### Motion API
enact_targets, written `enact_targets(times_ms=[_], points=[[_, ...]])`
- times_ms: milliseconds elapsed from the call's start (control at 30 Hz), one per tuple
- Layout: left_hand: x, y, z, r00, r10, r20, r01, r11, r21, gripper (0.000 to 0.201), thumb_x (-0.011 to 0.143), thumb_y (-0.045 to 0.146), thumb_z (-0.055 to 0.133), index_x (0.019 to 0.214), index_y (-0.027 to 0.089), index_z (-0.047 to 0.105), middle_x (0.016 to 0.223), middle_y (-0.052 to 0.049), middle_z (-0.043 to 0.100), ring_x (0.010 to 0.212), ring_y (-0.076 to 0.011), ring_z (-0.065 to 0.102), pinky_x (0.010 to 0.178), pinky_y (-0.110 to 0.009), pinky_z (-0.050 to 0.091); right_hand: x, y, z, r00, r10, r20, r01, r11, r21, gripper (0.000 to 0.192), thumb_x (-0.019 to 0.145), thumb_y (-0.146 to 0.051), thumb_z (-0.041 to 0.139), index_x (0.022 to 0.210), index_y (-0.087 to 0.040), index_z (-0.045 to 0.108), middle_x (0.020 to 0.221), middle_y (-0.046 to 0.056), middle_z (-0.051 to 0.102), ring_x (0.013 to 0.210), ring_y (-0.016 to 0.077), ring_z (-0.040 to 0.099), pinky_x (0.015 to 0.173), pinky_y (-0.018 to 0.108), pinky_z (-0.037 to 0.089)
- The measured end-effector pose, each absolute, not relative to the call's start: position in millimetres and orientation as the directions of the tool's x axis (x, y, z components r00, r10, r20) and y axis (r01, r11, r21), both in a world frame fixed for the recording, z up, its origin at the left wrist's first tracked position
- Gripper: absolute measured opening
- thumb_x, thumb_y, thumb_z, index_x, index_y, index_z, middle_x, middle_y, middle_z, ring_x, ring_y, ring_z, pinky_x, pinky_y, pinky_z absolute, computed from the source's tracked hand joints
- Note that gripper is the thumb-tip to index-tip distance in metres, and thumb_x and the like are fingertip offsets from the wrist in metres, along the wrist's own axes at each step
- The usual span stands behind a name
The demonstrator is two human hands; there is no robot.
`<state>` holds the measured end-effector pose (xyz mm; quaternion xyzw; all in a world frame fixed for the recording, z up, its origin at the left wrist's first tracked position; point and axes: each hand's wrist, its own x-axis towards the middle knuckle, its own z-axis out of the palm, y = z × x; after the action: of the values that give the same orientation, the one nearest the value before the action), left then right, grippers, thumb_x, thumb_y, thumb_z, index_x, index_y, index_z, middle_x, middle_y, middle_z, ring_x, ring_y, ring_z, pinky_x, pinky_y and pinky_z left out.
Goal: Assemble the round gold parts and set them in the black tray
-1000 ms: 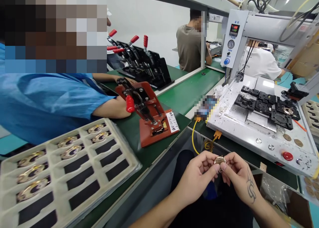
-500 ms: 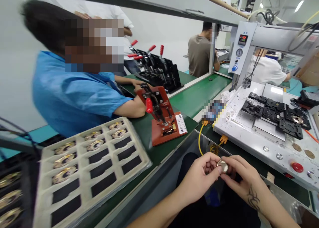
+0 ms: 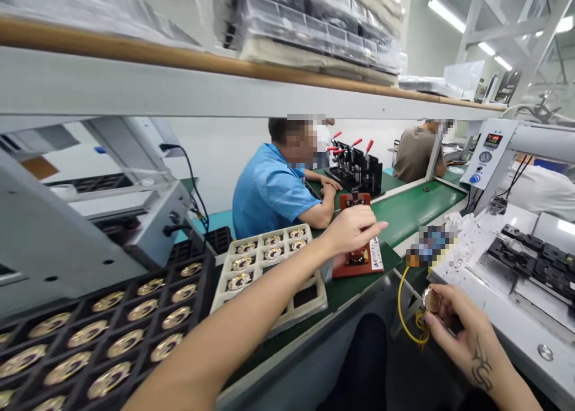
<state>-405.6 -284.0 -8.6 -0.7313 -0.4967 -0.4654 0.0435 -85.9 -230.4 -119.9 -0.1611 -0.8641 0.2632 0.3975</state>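
Note:
My left hand (image 3: 356, 230) is closed over the handle area of a red toggle-clamp fixture (image 3: 357, 268). The clamp's red handle is hidden behind the hand, and one digit sticks out to the right. My right hand (image 3: 458, 315) pinches a small round gold watch case (image 3: 431, 301) by its rim, between thumb and fingers, to the left of the white machine. Under my left forearm lies a cream tray (image 3: 314, 308) with gold ring-shaped watch parts (image 3: 273, 253) in some of its compartments.
A black tray (image 3: 168, 303) of gold parts fills the lower left. A person in blue (image 3: 269, 189) sits across the green bench, near black clamps (image 3: 354, 165). On the right stands a white machine (image 3: 489, 279) with black fixtures. A shelf (image 3: 202, 87) spans overhead.
My left hand has left the watch case and moved up and left to the red fixture. The right hand keeps the watch case. My view has turned left and up.

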Motion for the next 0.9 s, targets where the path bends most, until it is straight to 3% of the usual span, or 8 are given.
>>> enact_targets(times_ms=[100,267,367,433,533,667,767,900], points=[[-414.3,-268.0,-5.5,0.046,0.68,0.732,0.776,-0.486,0.403,0.061,0.1,0.052,0.066,0.053,0.024,0.038,0.052,0.005,0.038,0.054,-0.0154,0.041,0.065,-0.032,0.042,-103.0,-219.4,-128.1,-0.613,0.519,0.596,0.075,0.789,-0.61,0.032,0.102,-0.025,0.068,0.134,-0.025,0.065,0.084,0.001,0.064,0.068,0.0194,0.065,0.061,0.031,0.057],[-447.6,-245.1,36.3,-0.229,0.608,0.76,0.781,-0.351,0.516,0.038,0.113,0.045,0.045,0.086,0.022,0.059,0.086,-0.003,0.067,0.08,-0.0185,0.064,0.08,-0.03,0.053,-150.0,-192.1,-143.8,-0.63,0.541,0.557,0.097,0.766,-0.635,0.029,0.1,-0.03,0.07,0.128,-0.023,0.067,0.08,-0.001,0.06,0.064,0.0173,0.06,0.059,0.03,0.053],[-488.0,-246.0,43.2,-0.387,0.613,0.689,0.77,-0.196,0.607,0.025,0.111,0.038,0.048,0.106,0.02,0.064,0.11,-0.009,0.073,0.102,-0.0233,0.069,0.092,-0.034,0.054,-177.3,-175.5,-158.0,-0.641,0.527,0.558,0.079,0.769,-0.635,0.027,0.097,-0.03,0.07,0.124,-0.022,0.068,0.078,-0.002,0.06,0.063,0.0171,0.059,0.058,0.029,0.051],[-507.8,-259.3,22.3,-0.445,0.678,0.584,0.756,-0.065,0.651,0.022,0.108,0.033,0.053,0.1,0.018,0.067,0.104,-0.009,0.073,0.103,-0.0263,0.069,0.093,-0.037,0.055,-190.8,-167.3,-168.9,-0.647,0.518,0.56,0.07,0.771,-0.633,0.027,0.096,-0.029,0.069,0.122,-0.021,0.068,0.078,-0.002,0.059,0.063,0.0169,0.059,0.058,0.029,0.051],[-511.6,-284.8,-38.7,-0.397,0.869,0.296,0.732,0.106,0.673,0.023,0.101,0.03,0.072,0.083,0.015,0.069,0.082,-0.003,0.071,0.079,-0.0214,0.07,0.078,-0.035,0.059,-211.5,-157.1,-180.9,-0.668,0.495,0.556,0.055,0.778,-0.626,0.026,0.094,-0.026,0.07,0.119,-0.022,0.07,0.079,-0.002,0.058,0.066,0.0174,0.059,0.063,0.029,0.051],[-485.1,-292.6,-118.9,-0.28,0.959,-0.05,0.709,0.241,0.663,0.021,0.104,0.034,0.075,0.107,0.014,0.073,0.097,-0.003,0.075,0.078,-0.0164,0.072,0.071,-0.032,0.064,-250.9,-142.2,-186.5,-0.7,0.458,0.547,0.04,0.79,-0.611,0.019,0.09,-0.023,0.07,0.109,-0.022,0.072,0.08,-0.003,0.054,0.068,0.0169,0.056,0.069,0.03,0.049],[-470.7,-279.5,-147.3,-0.265,0.959,-0.102,0.702,0.265,0.661,0.026,0.105,0.035,0.074,0.12,0.014,0.072,0.114,-0.007,0.076,0.096,-0.0225,0.076,0.083,-0.039,0.066,-276.2,-132.4,-191.6,-0.723,0.443,0.531,0.035,0.79,-0.612,0.014,0.09,-0.022,0.071,0.104,-0.021,0.072,0.078,-0.004,0.052,0.067,0.0155,0.054,0.069,0.03,0.048],[-466.7,-264.5,-155.8,-0.254,0.966,-0.045,0.683,0.212,0.699,0.032,0.105,0.037,0.073,0.128,0.015,0.071,0.126,-0.009,0.073,0.107,-0.0268,0.075,0.09,-0.044,0.066,-287.6,-123.6,-208.4,-0.747,0.448,0.492,0.047,0.773,-0.632,0.016,0.096,-0.029,0.076,0.107,-0.018,0.071,0.085,-0.003,0.059,0.068,0.0139,0.057,0.071,0.031,0.053]])
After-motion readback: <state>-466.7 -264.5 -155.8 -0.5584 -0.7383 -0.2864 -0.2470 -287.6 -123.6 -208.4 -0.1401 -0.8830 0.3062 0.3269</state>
